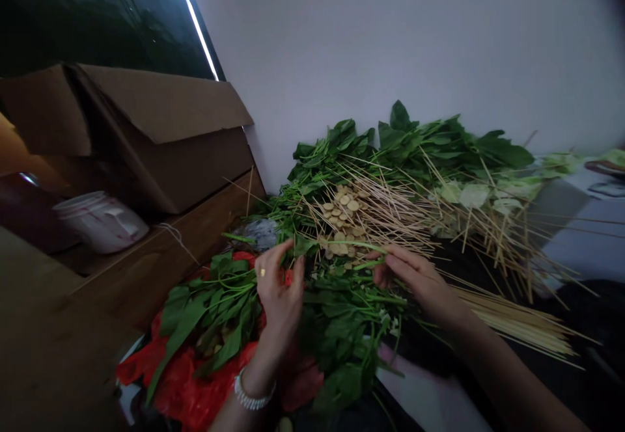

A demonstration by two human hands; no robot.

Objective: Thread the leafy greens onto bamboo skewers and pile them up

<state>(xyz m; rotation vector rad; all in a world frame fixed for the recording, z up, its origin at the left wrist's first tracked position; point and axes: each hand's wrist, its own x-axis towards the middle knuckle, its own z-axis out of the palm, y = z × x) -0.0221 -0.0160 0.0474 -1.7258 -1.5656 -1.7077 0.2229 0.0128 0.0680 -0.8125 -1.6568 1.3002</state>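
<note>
Leafy stem, one, in handling

Stem (361, 244): green, single, spanning the gap between both hands above a heap of loose greens (342, 328); pale round slices (344, 207) are lying just behind, among thin sticks.

Right hand (415, 276): fingers pinching the stem near its right end.

Left hand (280, 289): thumb and index finger curving apart beside the leaf (305, 245) at the stem's other end; whether they are gripping it, cannot tell.

Step, as judged: one stem is being worked near its leaf, the right hand steadying.

Next move, as judged: calling for a firm right pinch and a light, exact left touch, since the stem is looking tender and apt to snap.

Also present: red bag (190, 383), lying left beneath a leafy bunch (234, 308); bare sticks (517, 324), lying bundled beside the right forearm.
</note>
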